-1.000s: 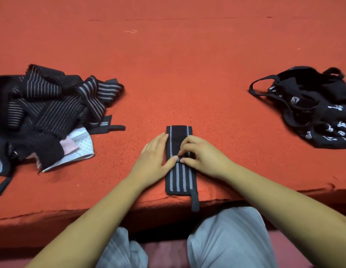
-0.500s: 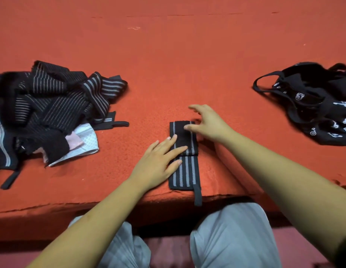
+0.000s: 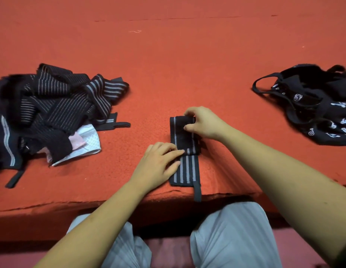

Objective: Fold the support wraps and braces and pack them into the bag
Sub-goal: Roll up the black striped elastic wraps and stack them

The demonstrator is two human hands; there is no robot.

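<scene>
At the near edge of the red surface (image 3: 187, 64), dead centre in front of me, lies the wrap (image 3: 185, 171), long axis running straight away from me. Right hand (image 3: 204, 122) is at its far end, thumb and fingers curled, pinching the turned-over layer. Left hand (image 3: 158, 165) sits at the middle, fingers near straight, pressing flat on the fold line, gripping nothing. So the wrap runs between the hands: right one far, left one near. My read: fold in progress, and the far end needs to come toward me past the left fingers.

Look: black elastic band, grey lengthwise stripes on the near half. The far half shows a mostly black face with a grey stripe at each edge. A thin black loop (image 3: 197, 192) hangs off the surface's edge.

Bag (image 3: 323, 113) lies well apart to the right, mouth slack, nearer the right hand. Unfolded pile (image 3: 52, 105) sits well apart on the left.
</scene>
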